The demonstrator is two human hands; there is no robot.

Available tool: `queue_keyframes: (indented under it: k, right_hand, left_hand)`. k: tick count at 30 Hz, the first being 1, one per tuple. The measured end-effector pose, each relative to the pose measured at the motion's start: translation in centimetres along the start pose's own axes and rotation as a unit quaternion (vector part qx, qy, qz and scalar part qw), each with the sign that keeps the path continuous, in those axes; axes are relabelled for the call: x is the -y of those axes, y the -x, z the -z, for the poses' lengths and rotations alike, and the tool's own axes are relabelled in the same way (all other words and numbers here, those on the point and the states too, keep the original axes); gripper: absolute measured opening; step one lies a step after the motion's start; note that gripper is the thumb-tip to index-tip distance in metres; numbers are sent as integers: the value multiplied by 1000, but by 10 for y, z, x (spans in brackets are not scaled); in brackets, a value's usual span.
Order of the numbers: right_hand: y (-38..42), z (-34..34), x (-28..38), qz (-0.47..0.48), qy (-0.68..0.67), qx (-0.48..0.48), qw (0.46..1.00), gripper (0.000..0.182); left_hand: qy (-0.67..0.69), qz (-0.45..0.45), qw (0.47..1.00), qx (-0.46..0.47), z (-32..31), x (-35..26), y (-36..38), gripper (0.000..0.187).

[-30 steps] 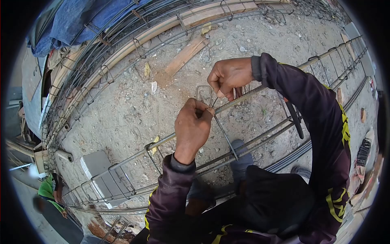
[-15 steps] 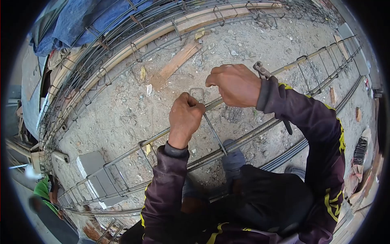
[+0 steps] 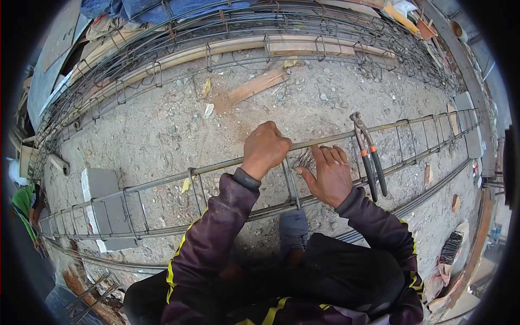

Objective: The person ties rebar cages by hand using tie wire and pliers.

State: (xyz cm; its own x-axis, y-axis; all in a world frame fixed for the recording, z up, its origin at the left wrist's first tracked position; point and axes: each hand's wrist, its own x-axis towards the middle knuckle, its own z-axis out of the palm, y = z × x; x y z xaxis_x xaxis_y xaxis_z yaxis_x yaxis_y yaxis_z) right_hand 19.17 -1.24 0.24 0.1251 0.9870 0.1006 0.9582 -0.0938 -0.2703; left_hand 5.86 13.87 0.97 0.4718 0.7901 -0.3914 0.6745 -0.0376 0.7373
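My left hand (image 3: 265, 149) is closed at the upper bar of a rebar cage (image 3: 216, 166), around the top of a stirrup (image 3: 291, 184) whose leg runs down to the lower bars. The stirrup's upper end is hidden by the fist. Just to the right, my right hand (image 3: 331, 176) is open, thumb apart and fingers stretched across the upper bar. Between the hands a bunch of thin tie wires (image 3: 305, 159) shows on the ground, partly covered by the right fingers. Pincers (image 3: 366, 157) with black and orange handles hang on the cage beside the right hand.
Concrete blocks (image 3: 102, 183) lie under the cage's left end. More rebar cages (image 3: 238, 40) and a wooden plank (image 3: 259, 86) lie beyond. Loose bars (image 3: 422, 192) run near my feet. A person in green (image 3: 26, 211) is at far left. A wire bundle (image 3: 450, 248) lies right.
My right hand has come down from above the upper bar to the tie wires, its fingers spreading. My left hand stays closed at the stirrup. The view has shifted, showing the whole pincers.
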Motion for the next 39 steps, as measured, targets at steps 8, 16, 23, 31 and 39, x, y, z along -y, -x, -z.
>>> queue_keyframes:
  k: [8,16,23,31,39]
  right_hand:
    - [-10,-9,19,-35,46,-51,997,41]
    - [-3,-20,15,-128,-3,-80,989,35]
    - [-7,-21,13,-128,-42,-99,986,29]
    - [-8,-48,-20,-297,-428,17,854,16]
    - [-9,-39,3,-109,-379,-17,919,43]
  left_hand:
    - [-37,-34,999,-15,0,-1,3,34]
    - [-12,-31,998,-46,-7,11,-2,24]
    - [-1,-37,998,-47,-6,11,-2,25]
    - [43,-20,999,-5,-2,15,-4,25]
    - [113,-22,993,9,1,12,-3,19]
